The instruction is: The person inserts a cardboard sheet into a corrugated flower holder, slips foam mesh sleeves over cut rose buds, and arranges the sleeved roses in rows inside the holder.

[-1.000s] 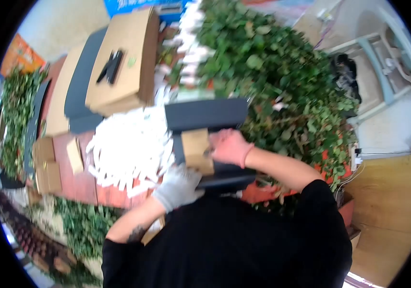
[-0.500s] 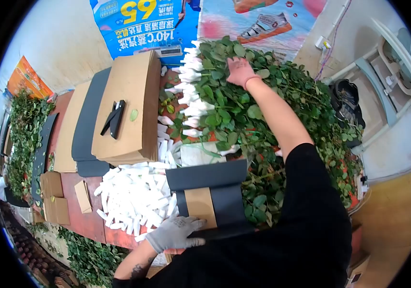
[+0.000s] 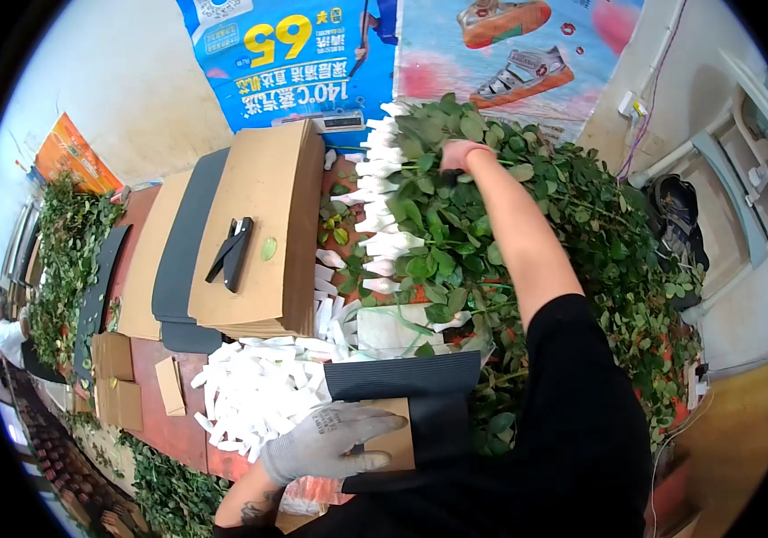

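Note:
My left hand (image 3: 335, 441), in a grey glove, is stretched over the lower left of a brown cardboard piece (image 3: 393, 446), fingers apart. Beneath and around that piece lies a black corrugated sheet (image 3: 402, 377). My right hand (image 3: 463, 155), in a pink glove, reaches into the leafy rose stems (image 3: 528, 179) at the back; foliage hides its fingers, so whether they grip a stem cannot be made out. Along the left side of the stems runs a column of flower heads in white sleeves (image 3: 382, 224). Loose white sleeves (image 3: 263, 390) lie heaped beside my left hand.
A tall cardboard stack (image 3: 254, 179) carries a black stapler (image 3: 233, 254). Black sheets (image 3: 188, 242) lie left of it. Small cardboard pieces (image 3: 117, 381) and more greenery (image 3: 65, 269) occupy the far left. A folding chair (image 3: 725, 170) leans at right. Another person (image 3: 12, 332) is at far left.
My right hand has sunk deeper into the leaves, its fingers now hidden. My left hand has lifted slightly and spread its fingers over the cardboard. The view has shifted a little.

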{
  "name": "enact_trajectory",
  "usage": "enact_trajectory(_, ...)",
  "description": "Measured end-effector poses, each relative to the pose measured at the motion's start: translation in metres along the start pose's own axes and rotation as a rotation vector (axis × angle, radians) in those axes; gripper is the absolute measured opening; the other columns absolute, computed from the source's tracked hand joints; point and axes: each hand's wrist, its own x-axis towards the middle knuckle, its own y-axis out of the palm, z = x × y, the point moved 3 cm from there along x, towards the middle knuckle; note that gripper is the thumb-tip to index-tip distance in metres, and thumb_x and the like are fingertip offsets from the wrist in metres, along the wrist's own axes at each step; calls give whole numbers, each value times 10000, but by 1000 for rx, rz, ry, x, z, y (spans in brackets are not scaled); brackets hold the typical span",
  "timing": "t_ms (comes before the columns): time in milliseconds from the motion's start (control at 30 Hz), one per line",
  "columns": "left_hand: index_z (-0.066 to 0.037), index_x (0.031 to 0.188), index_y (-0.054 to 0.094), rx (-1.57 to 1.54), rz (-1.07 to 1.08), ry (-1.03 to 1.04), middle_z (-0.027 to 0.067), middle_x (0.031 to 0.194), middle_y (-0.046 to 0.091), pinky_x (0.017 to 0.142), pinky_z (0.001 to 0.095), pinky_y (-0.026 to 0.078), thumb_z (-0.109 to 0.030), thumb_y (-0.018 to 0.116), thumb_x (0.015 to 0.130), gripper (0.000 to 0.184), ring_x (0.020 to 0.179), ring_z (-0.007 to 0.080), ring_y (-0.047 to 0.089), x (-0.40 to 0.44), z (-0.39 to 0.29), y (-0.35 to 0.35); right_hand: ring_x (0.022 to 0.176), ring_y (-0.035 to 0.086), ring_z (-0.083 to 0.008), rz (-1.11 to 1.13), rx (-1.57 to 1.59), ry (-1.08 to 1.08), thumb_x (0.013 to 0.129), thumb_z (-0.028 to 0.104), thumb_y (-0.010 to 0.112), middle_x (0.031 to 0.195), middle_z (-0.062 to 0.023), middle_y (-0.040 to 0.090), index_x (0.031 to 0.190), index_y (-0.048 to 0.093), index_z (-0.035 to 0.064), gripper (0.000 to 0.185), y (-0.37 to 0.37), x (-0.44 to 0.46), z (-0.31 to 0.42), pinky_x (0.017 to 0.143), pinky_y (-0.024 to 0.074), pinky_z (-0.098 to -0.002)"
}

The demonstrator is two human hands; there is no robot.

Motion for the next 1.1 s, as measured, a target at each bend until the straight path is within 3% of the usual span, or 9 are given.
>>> enact_trajectory(200, 12, 1240, 530, -85, -12, 110, 207, 1177, 584, 937, 377, 449, -355, 608, 874, 524, 1072, 342, 578, 15, -9, -33, 1046, 578, -327, -325, 104, -325, 695, 321, 752, 1164, -198, 600, 1229, 529, 10, 657, -68, -94, -35, 858, 455, -397)
enact_trajectory(333, 1, 1280, 498, -550, 84, 175, 167, 1221, 574, 930, 352, 459, -436, 641, 853, 627, 1119, 228, 561, 64, -12, -52, 1054, 572, -317, -582, 256, -536, 724, 217, 717, 1166, -185, 599, 1186, 543, 5, 538, -95, -119, -75, 906, 436, -386)
enact_trajectory(400, -2, 1380, 341, -770, -51, 127, 163, 1257, 533, 940, 377, 453, -516, 665, 813, 831, 1068, 241, 555, 109, -20, -62, 1062, 568, -311, -609, 300, -637, 744, 181, 691, 1162, -178, 601, 1175, 540, -4, 493, -106, -147, -76, 928, 427, -378)
enact_trajectory(533, -13, 1475, 42, -630, -475, 137, 260, 1483, 212, 1061, 388, 323, -449, 640, 832, 980, 1339, 338, 317, 209, -28, -96, 986, 601, -271, -701, 221, -534, 749, 155, 662, 1078, -174, 637, 1113, 562, -11, 412, -109, -199, -84, 881, 453, -362)
enact_trajectory(667, -7, 1328, 414, -959, -368, 382, 91, 1259, 530, 989, 326, 393, -33, 681, 801, 591, 1102, 190, 523, 300, -29, -105, 1052, 583, -300, -680, 575, -357, 720, 265, 721, 1062, -153, 651, 1115, 580, -3, 497, -70, -262, -68, 932, 424, -381)
enact_trajectory(733, -35, 1187, 559, -1133, -277, 388, 38, 1154, 598, 955, 302, 420, 17, 673, 794, 412, 1054, 149, 549, 307, -42, -89, 1159, 501, -274, -1028, 230, -266, 729, 310, 729, 1162, -110, 607, 1223, 514, 29, 608, -16, -251, -89, 1016, 363, -382)
enact_trajectory(867, -10, 1189, 534, -837, -273, 521, 85, 1170, 564, 966, 313, 419, -81, 671, 812, 407, 1095, 186, 519, 314, -51, -65, 1158, 473, -240, -1038, -265, -173, 773, 350, 662, 1225, -56, 548, 1295, 464, 75, 622, 2, -270, -102, 1028, 333, -360)
enact_trajectory(1000, 15, 1378, 349, 44, -625, 448, 252, 1410, 373, 1052, 407, 331, -272, 690, 756, 766, 1325, 327, 357, 213, -110, -75, 1086, 519, -256, -1580, -170, -109, 806, 262, 619, 1150, -99, 579, 1179, 537, 64, 430, -30, -332, -188, 915, 398, -395)
enact_trajectory(1100, -3, 1239, 525, 273, -84, 488, 210, 1197, 567, 966, 403, 428, -343, 658, 783, 584, 1145, 338, 535, 98, -109, -46, 1025, 560, -259, -1764, -427, -19, 837, 176, 593, 1149, -138, 576, 1144, 557, 61, 330, -88, -422, -366, 826, 453, -421)
